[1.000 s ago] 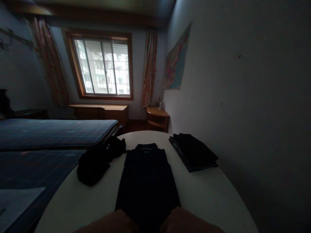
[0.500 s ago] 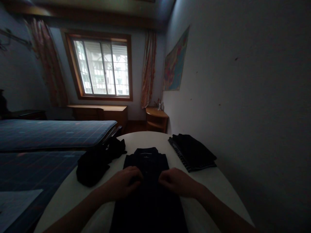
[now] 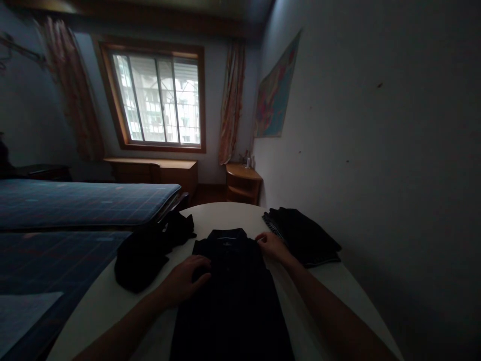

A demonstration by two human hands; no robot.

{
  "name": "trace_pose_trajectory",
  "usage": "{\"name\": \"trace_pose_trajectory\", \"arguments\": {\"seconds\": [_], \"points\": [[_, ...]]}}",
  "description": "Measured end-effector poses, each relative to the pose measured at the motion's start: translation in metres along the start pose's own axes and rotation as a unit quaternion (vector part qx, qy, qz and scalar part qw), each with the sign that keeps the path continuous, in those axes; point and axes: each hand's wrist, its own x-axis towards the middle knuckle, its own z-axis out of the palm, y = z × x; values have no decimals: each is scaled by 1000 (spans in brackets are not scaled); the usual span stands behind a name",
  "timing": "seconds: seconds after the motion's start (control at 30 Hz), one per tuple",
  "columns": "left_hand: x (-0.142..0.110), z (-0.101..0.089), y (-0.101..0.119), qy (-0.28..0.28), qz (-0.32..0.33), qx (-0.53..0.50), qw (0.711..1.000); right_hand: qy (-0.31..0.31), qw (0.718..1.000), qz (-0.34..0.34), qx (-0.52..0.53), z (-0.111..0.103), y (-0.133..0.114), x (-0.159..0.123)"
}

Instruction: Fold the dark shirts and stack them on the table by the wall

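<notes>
Bed (image 3: 86, 203) on my left, blue plaid. Window (image 3: 158, 100) ahead, beyond the table. Table (image 3: 233, 213) right in front of me: pale top, curved edge.

Shirt (image 3: 229, 311) lies on the table, mid-width, directly in front of me. Near-black navy, long narrow panel, lying flat, sides fairly straight and widening a bit toward me. Low light, so any creases on the body are too dark to read. Long axis runs away from me, roughly square to my chest. Collar end points to the far side; near end runs off the bottom of view.

Black pile (image 3: 300, 233) to the right, flat and folded, light trim on its edge, apart from the shirt. Black bundle (image 3: 141, 265) to the left, crumpled.

My left hand (image 3: 184, 281) is over the shirt's left side, thumb spread from curled fingers, nothing between them. My right hand (image 3: 273, 245) is at the shirt's right shoulder, fingertips close together at the edge; can't tell if they pinch cloth.

Collar (image 3: 227, 234): light strip inside, small pale mark just below.
</notes>
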Motion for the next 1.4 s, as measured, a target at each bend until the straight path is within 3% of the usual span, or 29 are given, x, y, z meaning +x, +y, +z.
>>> {"name": "trace_pose_trajectory", "arguments": {"seconds": [0.23, 0.57, 0.7, 0.93, 1.07, 1.17, 1.27, 1.4], "points": [[-2, -6, 3, -34, 6, 14, 999, 18, 999, -15, -31, 12, -4, 2], [-4, -12, 2, -44, 23, 6, 999, 32, 995, -66, -69, 10, -14, -6], [-5, -16, 3, -37, 19, 46, 998, 53, 989, -100, -95, -2, -29, -22], [-5, -15, 14, -77, -13, 69, 995, -140, 974, -141, -111, -24, -65, -72], [-6, -17, 20, -104, -44, -6, 994, -138, 968, -188, -90, -25, -71, -93], [-10, -22, 21, -117, -25, -67, 991, -146, 954, -258, -52, -29, -72, -109], [-17, -29, 22, -132, -13, -93, 987, -196, 931, -307, -7, -38, -69, -125], [-24, -36, 35, -180, 30, -125, 975, -277, 915, -292, 38, -45, -65, -143]]}}
